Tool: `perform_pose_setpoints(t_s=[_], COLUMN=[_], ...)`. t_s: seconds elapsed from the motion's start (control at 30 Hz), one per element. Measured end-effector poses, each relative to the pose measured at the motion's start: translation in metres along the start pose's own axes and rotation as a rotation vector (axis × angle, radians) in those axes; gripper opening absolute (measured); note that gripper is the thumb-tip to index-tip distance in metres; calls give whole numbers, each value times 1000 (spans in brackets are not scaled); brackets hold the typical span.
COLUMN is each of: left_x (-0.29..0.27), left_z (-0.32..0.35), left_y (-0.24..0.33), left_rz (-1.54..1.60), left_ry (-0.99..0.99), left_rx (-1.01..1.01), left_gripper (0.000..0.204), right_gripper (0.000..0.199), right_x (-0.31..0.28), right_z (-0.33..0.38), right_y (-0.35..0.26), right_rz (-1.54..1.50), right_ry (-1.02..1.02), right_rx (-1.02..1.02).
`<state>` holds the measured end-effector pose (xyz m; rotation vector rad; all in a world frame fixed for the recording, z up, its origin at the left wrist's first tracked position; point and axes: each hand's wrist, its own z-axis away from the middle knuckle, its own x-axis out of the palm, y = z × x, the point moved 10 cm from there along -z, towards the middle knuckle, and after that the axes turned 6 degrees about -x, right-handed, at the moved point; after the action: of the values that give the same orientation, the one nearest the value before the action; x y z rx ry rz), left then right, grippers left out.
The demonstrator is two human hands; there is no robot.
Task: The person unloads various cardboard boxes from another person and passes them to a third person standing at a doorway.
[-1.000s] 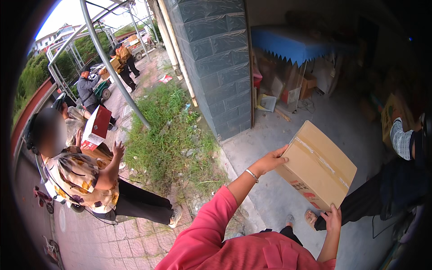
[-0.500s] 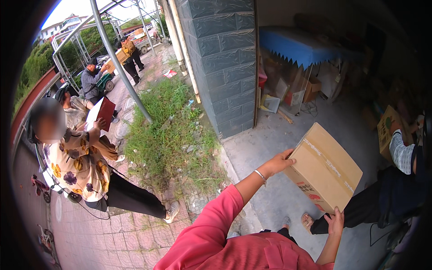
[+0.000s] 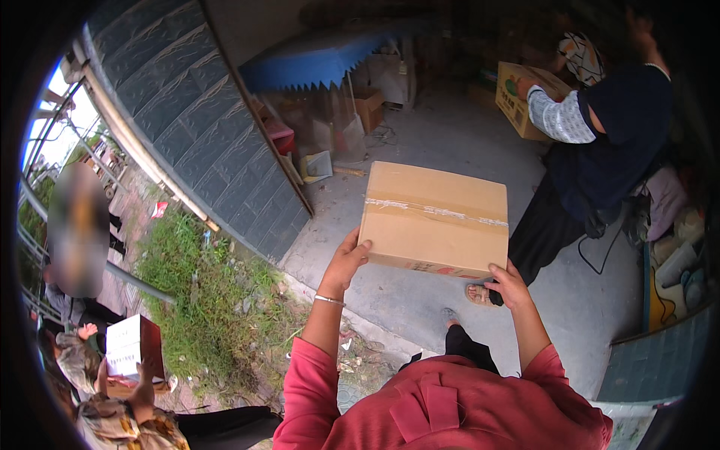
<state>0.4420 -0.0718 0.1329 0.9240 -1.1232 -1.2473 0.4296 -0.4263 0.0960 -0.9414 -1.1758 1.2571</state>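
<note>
From where I stand, the oblong brown cardboard box (image 3: 439,214) sits between both hands above the grey concrete floor (image 3: 442,142), near that floor's grassy left edge. Its long axis runs left to right, right end slightly nearer the wearer, taped face up, printed long side toward the body. The left hand (image 3: 345,261) is half open, grasping the near left corner; the right hand (image 3: 513,286) is likewise curled on the near right corner. Both forearms reach forward from red sleeves, the right one slanting inward; a silver bracelet (image 3: 329,301) circles the left wrist. Beyond, a person in dark clothes (image 3: 622,127) holds a yellow printed carton (image 3: 514,112); outside, someone holds a white-and-red box (image 3: 129,347).
</note>
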Motion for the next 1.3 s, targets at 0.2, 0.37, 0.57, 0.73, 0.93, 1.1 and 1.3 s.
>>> perform_pose_setpoints(t_s=[0.2, 0.37, 0.57, 0.73, 0.93, 1.1, 1.3], left_x=[9, 15, 15, 17, 18, 29, 27], left_z=[-16, -19, -20, -23, -27, -31, -34], left_y=[-8, -11, -13, -13, -11, -9, -7], left_rz=[8, 9, 14, 22, 15, 13, 0], left_ry=[-11, -20, -24, -36, -45, -80, -84], left_rx=[-8, -26, -25, -23, -22, -38, -33], left_gripper=[49, 47, 49, 49, 49, 54, 56], right_gripper=[75, 70, 64, 69, 73, 70, 69], right_x=[-13, -26, -15, -20, -25, -22, -19], right_z=[6, -1, 5, 6, 4, 12, 14], right_y=[-3, 12, 0, 0, 3, -8, -14], right_rz=[66, 8, -75, -7, 43, 4, 39], right_ry=[52, 67, 57, 72, 89, 82, 105], right_rx=[6, -39, -40, -31, -26, -3, -21])
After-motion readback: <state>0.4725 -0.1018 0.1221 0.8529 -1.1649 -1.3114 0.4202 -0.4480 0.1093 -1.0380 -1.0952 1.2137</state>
